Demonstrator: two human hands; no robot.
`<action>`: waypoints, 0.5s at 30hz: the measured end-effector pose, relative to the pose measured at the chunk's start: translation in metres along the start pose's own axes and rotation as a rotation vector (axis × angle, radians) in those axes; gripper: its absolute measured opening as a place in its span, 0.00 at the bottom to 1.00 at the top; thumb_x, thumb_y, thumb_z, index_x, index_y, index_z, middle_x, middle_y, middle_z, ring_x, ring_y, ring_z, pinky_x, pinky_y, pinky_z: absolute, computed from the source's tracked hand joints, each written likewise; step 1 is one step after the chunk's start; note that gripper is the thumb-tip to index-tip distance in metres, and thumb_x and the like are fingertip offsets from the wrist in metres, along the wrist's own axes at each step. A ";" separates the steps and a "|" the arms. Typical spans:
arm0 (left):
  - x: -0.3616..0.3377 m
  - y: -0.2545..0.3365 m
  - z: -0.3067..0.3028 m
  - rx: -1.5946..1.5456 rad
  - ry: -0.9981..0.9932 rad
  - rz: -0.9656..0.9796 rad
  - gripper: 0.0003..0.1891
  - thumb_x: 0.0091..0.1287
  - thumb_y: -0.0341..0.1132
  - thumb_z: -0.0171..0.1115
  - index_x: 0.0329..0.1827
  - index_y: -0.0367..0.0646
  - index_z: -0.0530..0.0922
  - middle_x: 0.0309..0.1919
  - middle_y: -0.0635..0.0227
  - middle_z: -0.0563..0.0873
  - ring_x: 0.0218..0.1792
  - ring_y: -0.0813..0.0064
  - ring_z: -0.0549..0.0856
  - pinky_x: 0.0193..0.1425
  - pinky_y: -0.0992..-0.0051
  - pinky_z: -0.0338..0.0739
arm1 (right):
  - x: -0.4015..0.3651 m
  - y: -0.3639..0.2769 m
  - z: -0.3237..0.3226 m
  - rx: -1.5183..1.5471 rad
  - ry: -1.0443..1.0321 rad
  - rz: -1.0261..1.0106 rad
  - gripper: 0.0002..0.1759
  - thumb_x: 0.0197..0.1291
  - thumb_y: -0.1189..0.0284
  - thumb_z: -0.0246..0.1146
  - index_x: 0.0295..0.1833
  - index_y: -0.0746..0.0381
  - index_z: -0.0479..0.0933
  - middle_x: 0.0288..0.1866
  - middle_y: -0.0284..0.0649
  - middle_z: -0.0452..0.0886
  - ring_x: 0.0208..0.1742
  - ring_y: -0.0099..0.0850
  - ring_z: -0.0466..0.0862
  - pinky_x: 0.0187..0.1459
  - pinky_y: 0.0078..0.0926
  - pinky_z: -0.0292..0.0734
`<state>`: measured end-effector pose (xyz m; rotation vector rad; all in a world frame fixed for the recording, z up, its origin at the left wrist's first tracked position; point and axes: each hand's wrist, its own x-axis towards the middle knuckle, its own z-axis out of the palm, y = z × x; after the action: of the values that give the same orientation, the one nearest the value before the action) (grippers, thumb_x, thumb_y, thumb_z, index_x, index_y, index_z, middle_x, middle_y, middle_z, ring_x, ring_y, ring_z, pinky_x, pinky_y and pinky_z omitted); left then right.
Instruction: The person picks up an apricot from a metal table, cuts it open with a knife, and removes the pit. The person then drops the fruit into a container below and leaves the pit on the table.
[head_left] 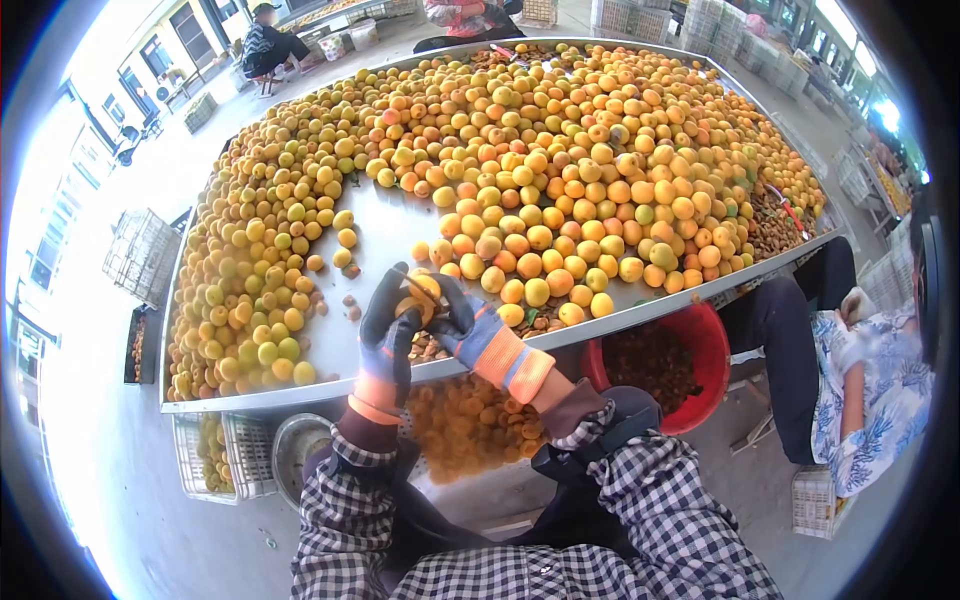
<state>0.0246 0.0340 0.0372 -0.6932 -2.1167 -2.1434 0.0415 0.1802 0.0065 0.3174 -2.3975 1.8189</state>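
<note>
Checkered sleeves (350,500) lead up to two gloved hands meeting over the counter's near rim (300,397). Left hand (388,322) and right hand (468,325) both clasp one apricot (425,292), fingers curled round it, thumbs uppermost. Beyond lies a heap of apricots (560,170) too many to count, ringing a bare patch of metal. Below the hands sits one tray of halved fruit (470,425); one red bucket (712,345) stands right, beside a seated co-worker (870,400).
</note>
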 end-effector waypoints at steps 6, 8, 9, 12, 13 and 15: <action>0.006 0.006 0.001 -0.471 -0.004 -0.258 0.33 0.67 0.35 0.58 0.74 0.39 0.58 0.59 0.56 0.77 0.55 0.69 0.80 0.59 0.70 0.77 | 0.004 -0.014 -0.019 0.585 0.020 0.148 0.24 0.60 0.81 0.59 0.64 0.63 0.71 0.42 0.31 0.79 0.39 0.14 0.76 0.38 0.13 0.73; 0.005 0.007 -0.003 -0.477 0.012 -0.298 0.34 0.65 0.36 0.60 0.74 0.41 0.59 0.57 0.55 0.78 0.53 0.69 0.80 0.53 0.69 0.81 | 0.005 -0.021 -0.022 0.654 0.034 0.083 0.24 0.60 0.80 0.58 0.63 0.63 0.71 0.35 0.30 0.79 0.31 0.14 0.75 0.31 0.12 0.70; 0.006 0.003 -0.007 -0.479 0.021 -0.293 0.34 0.65 0.36 0.60 0.74 0.41 0.59 0.57 0.55 0.78 0.53 0.69 0.80 0.53 0.69 0.81 | -0.004 -0.026 -0.031 0.877 -0.015 0.158 0.23 0.60 0.80 0.57 0.63 0.63 0.71 0.31 0.30 0.78 0.27 0.15 0.75 0.29 0.14 0.70; 0.009 -0.007 -0.021 -0.562 0.024 -0.227 0.34 0.64 0.36 0.63 0.72 0.41 0.61 0.56 0.55 0.78 0.51 0.69 0.81 0.48 0.69 0.82 | -0.013 -0.059 -0.060 0.570 -0.332 0.208 0.26 0.60 0.74 0.62 0.65 0.62 0.71 0.30 0.30 0.78 0.28 0.16 0.76 0.30 0.15 0.70; 0.011 -0.005 -0.022 -0.511 0.020 -0.193 0.33 0.63 0.35 0.64 0.71 0.41 0.62 0.56 0.55 0.78 0.50 0.69 0.82 0.48 0.70 0.82 | -0.014 -0.057 -0.061 0.440 -0.439 0.235 0.28 0.60 0.74 0.63 0.66 0.62 0.70 0.34 0.32 0.80 0.31 0.15 0.77 0.32 0.14 0.72; 0.013 -0.003 -0.022 -0.418 0.005 -0.144 0.30 0.62 0.33 0.67 0.67 0.39 0.67 0.55 0.58 0.79 0.47 0.71 0.83 0.49 0.71 0.81 | -0.012 -0.058 -0.066 0.024 -0.589 0.134 0.28 0.59 0.75 0.66 0.66 0.61 0.71 0.43 0.31 0.82 0.39 0.14 0.78 0.42 0.15 0.74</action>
<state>0.0056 0.0163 0.0398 -0.5702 -1.7765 -2.6983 0.0649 0.2297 0.0763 0.8141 -2.8252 2.0338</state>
